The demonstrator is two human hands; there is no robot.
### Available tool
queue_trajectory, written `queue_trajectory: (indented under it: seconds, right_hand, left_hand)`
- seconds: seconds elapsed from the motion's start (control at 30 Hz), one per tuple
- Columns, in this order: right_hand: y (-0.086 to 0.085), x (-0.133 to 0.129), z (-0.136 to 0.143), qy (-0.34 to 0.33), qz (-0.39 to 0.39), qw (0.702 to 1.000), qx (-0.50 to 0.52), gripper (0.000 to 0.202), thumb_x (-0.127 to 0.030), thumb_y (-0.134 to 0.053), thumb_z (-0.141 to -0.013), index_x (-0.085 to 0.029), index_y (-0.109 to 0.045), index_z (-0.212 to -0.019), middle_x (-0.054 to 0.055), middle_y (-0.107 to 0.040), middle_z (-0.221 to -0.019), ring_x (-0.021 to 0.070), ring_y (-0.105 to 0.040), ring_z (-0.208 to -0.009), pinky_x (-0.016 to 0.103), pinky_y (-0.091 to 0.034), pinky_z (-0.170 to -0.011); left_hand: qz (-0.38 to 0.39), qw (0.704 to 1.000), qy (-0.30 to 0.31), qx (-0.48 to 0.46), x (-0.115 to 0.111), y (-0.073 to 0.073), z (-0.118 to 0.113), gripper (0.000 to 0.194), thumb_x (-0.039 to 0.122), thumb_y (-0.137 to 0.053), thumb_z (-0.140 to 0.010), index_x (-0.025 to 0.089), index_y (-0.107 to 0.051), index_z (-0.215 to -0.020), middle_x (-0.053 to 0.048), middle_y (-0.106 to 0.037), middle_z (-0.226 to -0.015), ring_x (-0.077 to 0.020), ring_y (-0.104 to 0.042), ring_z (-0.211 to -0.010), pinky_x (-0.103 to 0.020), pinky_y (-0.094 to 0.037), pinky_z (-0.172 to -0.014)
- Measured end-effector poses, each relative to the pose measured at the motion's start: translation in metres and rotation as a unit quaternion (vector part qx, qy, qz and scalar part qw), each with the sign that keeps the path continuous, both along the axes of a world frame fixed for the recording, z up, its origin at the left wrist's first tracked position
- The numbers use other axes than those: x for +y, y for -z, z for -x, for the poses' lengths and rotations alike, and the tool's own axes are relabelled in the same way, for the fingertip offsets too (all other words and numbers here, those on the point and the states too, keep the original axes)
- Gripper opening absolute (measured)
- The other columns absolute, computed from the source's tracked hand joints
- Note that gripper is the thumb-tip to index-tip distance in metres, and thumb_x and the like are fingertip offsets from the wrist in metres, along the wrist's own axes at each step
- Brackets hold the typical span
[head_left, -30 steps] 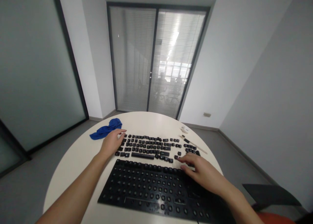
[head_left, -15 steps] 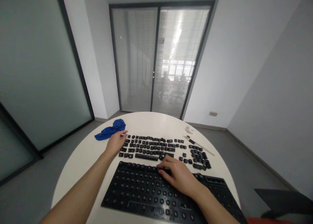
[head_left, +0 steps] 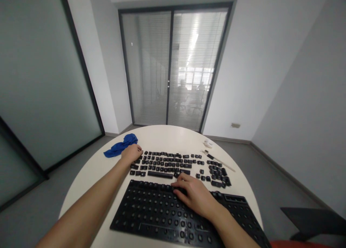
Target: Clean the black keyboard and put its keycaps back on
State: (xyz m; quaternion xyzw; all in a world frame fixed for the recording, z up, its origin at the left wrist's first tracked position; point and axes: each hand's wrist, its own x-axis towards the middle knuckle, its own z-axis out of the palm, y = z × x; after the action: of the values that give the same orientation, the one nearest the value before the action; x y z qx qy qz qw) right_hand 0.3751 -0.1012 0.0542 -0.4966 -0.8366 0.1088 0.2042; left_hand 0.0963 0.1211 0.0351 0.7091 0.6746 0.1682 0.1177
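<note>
My left hand (head_left: pixel 131 153) reaches to the far left end of the loose black keycaps (head_left: pixel 159 162), which lie in rows on the table. Its fingertips close around the keycap at the end of the back row, which they mostly cover. My right hand (head_left: pixel 193 194) rests on the back edge of a black keyboard (head_left: pixel 151 212), thumb and index finger apart, touching its top row. Along that row several caps sit in place left of the fingers. Most of the other key positions show bare posts. The palm and forearm hide part of the keyboard.
A crumpled blue cloth (head_left: pixel 120 147) lies beyond my left hand. At the right are a keypad group of keycaps (head_left: pixel 217 172), a thin brush (head_left: pixel 218 160) and a small whitish item (head_left: pixel 208 144). The round white table (head_left: pixel 89 168) has its edge near them.
My left hand has shifted slightly right and its fingers have come over the end keycap of the back row. My right hand stays on the keyboard. The view has moved a little.
</note>
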Motion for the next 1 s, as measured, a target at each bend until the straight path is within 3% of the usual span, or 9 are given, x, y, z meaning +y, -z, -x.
queue_trajectory:
  seconds: [0.3,0.43,0.6,0.67,0.73,0.87,1.0]
  right_hand:
    - [-0.001,0.0,0.0,-0.004,-0.004,1.0,-0.001,0.024,-0.028,-0.056,-0.095,-0.027,-0.071,-0.114,0.003,-0.065,-0.102,0.0181,-0.063,-0.096,0.028,-0.049,-0.087]
    - [-0.001,0.001,0.0,-0.011,-0.005,1.0,-0.002,0.024,-0.028,-0.055,-0.097,-0.027,-0.071,-0.114,0.004,-0.065,-0.102,0.0182,-0.063,-0.096,0.028,-0.05,-0.087]
    - [-0.001,0.001,0.0,-0.012,-0.006,1.0,-0.001,0.024,-0.028,-0.056,-0.096,-0.027,-0.071,-0.114,0.004,-0.065,-0.102,0.0183,-0.063,-0.095,0.029,-0.05,-0.086]
    - [-0.002,0.001,0.0,-0.011,-0.004,1.0,-0.001,0.024,-0.027,-0.055,-0.096,-0.026,-0.071,-0.114,0.004,-0.065,-0.102,0.0185,-0.064,-0.095,0.03,-0.051,-0.086]
    - [-0.002,0.001,0.0,-0.01,-0.003,1.0,0.0,0.025,-0.027,-0.055,-0.097,-0.026,-0.071,-0.115,0.004,-0.065,-0.103,0.0189,-0.064,-0.096,0.031,-0.051,-0.086]
    - [0.0,0.002,0.0,-0.014,-0.005,1.0,0.001,0.025,-0.028,-0.054,-0.097,-0.026,-0.071,-0.116,0.005,-0.065,-0.102,0.0195,-0.064,-0.096,0.032,-0.052,-0.086]
    - [0.0,0.003,0.001,-0.014,-0.005,1.0,0.0,0.025,-0.028,-0.054,-0.097,-0.027,-0.071,-0.117,0.005,-0.065,-0.103,0.019,-0.064,-0.096,0.031,-0.051,-0.087]
  left_hand:
    - [-0.028,0.999,0.008,-0.017,-0.004,-0.004,-0.001,0.012,0.028,-0.07,-0.076,0.022,-0.076,-0.083,-0.011,-0.076,-0.094,-0.0316,-0.069,-0.094,-0.037,-0.05,-0.079]
    - [-0.077,0.995,0.017,-0.068,-0.02,-0.011,0.003,0.019,0.033,-0.064,-0.083,0.021,-0.074,-0.093,-0.01,-0.075,-0.099,-0.0289,-0.068,-0.093,-0.036,-0.05,-0.079]
    - [-0.106,0.977,0.112,-0.149,-0.062,-0.026,0.015,0.028,0.04,-0.058,-0.088,0.02,-0.071,-0.103,-0.005,-0.074,-0.104,-0.0202,-0.067,-0.088,-0.028,-0.051,-0.08]
    - [-0.072,0.949,0.202,-0.232,-0.087,-0.03,0.024,0.03,0.041,-0.06,-0.086,0.019,-0.073,-0.102,-0.007,-0.074,-0.101,-0.0206,-0.066,-0.082,-0.03,-0.051,-0.076]
    - [-0.02,0.935,0.254,-0.245,-0.112,-0.03,0.035,0.028,0.042,-0.063,-0.084,0.021,-0.074,-0.099,-0.006,-0.074,-0.101,-0.0214,-0.065,-0.085,-0.03,-0.05,-0.074]
    - [0.039,0.934,0.262,-0.239,-0.146,-0.018,0.057,0.027,0.043,-0.065,-0.085,0.022,-0.076,-0.097,-0.006,-0.074,-0.099,-0.0224,-0.065,-0.089,-0.029,-0.048,-0.073]
    - [0.049,0.936,0.232,-0.26,-0.155,0.0,0.069,0.029,0.044,-0.064,-0.084,0.021,-0.076,-0.097,-0.007,-0.074,-0.094,-0.0221,-0.064,-0.084,-0.03,-0.049,-0.075]
